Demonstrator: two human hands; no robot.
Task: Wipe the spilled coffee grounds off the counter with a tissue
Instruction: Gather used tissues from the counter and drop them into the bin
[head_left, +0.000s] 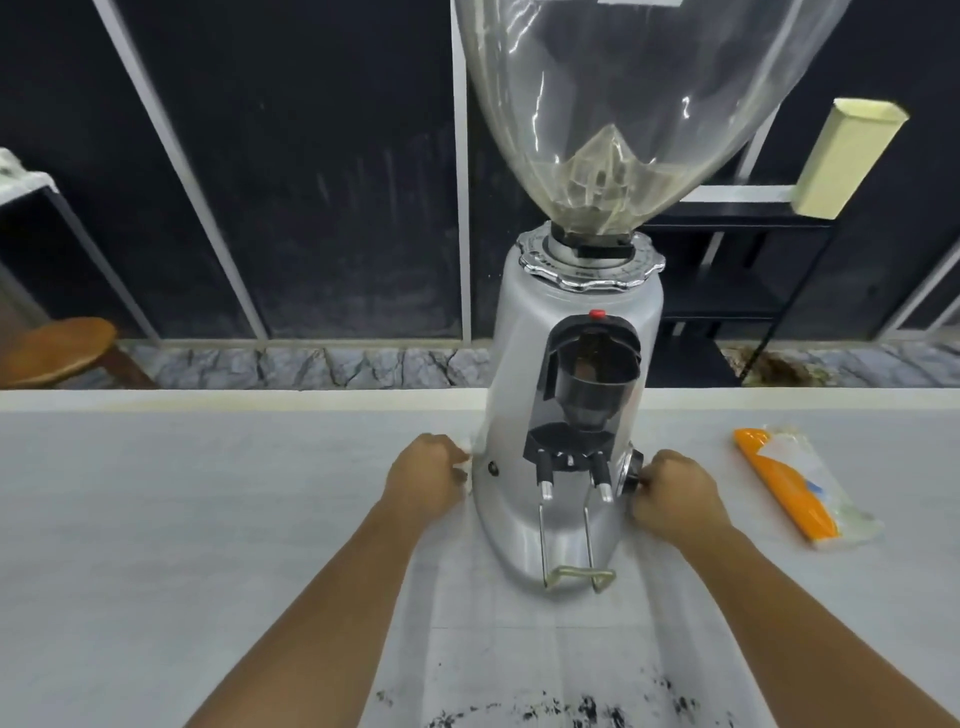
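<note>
Dark spilled coffee grounds (587, 706) are scattered on the pale grey counter (182, 519) at the near edge, between my forearms. A silver coffee grinder (566, 395) with a clear bean hopper stands in the middle of the counter. My left hand (426, 480) is curled against its left side; a small white sliver shows at the fingers, and I cannot tell what it is. My right hand (675, 496) grips the grinder's right side at a black knob (631, 480). An orange and clear tissue pack (802, 488) lies on the counter to the right, apart from both hands.
The counter's far edge runs just behind the grinder. Beyond it are a stone floor, a wooden stool (57, 351) at the left, a black shelf rack (753, 270) at the right and a pale yellow box (847, 156) on it.
</note>
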